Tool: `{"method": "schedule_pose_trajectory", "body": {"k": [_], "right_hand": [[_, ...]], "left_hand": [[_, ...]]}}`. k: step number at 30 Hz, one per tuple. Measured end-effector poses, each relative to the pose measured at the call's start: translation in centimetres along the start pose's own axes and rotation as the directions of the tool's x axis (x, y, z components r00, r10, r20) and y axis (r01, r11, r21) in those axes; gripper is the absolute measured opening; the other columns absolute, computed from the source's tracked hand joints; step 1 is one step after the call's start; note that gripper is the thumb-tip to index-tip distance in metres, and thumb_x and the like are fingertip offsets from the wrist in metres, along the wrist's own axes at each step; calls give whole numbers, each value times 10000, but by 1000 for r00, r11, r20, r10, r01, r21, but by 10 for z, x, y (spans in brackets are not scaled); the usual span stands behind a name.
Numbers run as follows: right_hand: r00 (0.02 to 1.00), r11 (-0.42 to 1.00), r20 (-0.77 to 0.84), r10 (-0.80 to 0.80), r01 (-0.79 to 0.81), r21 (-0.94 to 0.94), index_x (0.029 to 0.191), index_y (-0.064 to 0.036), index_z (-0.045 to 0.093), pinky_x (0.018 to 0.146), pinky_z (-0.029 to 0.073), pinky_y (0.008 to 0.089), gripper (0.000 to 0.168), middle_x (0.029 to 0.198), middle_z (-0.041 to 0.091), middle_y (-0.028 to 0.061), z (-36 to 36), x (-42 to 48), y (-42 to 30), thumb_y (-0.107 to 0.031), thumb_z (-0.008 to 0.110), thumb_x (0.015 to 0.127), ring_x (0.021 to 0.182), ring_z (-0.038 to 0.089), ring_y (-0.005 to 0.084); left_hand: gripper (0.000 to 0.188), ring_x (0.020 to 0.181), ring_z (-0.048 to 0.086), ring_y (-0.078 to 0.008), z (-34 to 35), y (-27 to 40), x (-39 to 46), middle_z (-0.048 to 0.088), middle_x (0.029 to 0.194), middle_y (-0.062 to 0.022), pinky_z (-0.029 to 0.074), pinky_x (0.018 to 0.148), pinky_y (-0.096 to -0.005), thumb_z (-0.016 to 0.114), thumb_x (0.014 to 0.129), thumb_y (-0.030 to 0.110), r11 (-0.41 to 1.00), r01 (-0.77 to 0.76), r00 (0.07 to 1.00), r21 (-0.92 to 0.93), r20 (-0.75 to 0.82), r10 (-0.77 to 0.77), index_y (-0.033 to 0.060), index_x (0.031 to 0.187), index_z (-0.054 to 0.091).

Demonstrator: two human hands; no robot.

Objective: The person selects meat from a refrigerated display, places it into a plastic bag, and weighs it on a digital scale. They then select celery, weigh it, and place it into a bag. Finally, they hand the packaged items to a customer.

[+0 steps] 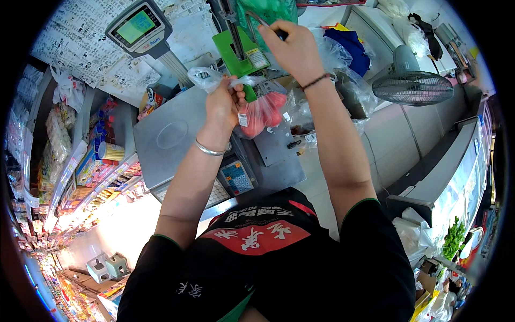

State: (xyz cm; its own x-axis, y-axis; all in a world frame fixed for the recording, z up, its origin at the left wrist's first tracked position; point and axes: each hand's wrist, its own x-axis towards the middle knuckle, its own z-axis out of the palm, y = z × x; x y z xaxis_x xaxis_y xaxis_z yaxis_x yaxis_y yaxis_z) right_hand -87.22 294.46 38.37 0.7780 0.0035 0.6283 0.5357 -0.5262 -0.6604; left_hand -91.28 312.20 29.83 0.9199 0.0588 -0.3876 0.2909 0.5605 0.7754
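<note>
My left hand grips the gathered neck of a clear plastic bag; red round produce shows through the film, with a small label on it. The bag's loose top sticks out on the left side of my fingers. Right beside them stands a green bag-sealing device with an upright metal bar. My right hand is closed around the dark handle of a lever above and right of the device. A weighing scale's metal plate lies to the left of my left hand.
The scale's display stands at the upper left, over papers bearing writing. Below the bag is the scale's keypad. A green plastic bag lies behind the device. Clear bags and a fan are on the right, stocked shelves on the left.
</note>
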Motion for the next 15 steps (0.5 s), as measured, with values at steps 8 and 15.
{"method": "schedule_pose_trajectory", "body": {"k": [8,15], "right_hand": [[976,936,-17,217,-203,286,757,8,588,625,419,276,161,756,587,83,-27,-214,40,-68,635,891,675,533,155],[905,724,116,409,-399,563,961,4,627,741,453,269,188,969,649,68,-55,-210,40,-161,537,976,824,590,152]], "left_hand": [[273,645,569,-111,-18,-1,-1,623,765,-46,460,597,-252,486,1008,315,996,-35,996,77,85,29,63,1031,589],[352,701,600,-94,0,19,-12,661,797,-39,471,657,-240,516,994,370,785,-326,940,527,273,206,45,1064,634]]}}
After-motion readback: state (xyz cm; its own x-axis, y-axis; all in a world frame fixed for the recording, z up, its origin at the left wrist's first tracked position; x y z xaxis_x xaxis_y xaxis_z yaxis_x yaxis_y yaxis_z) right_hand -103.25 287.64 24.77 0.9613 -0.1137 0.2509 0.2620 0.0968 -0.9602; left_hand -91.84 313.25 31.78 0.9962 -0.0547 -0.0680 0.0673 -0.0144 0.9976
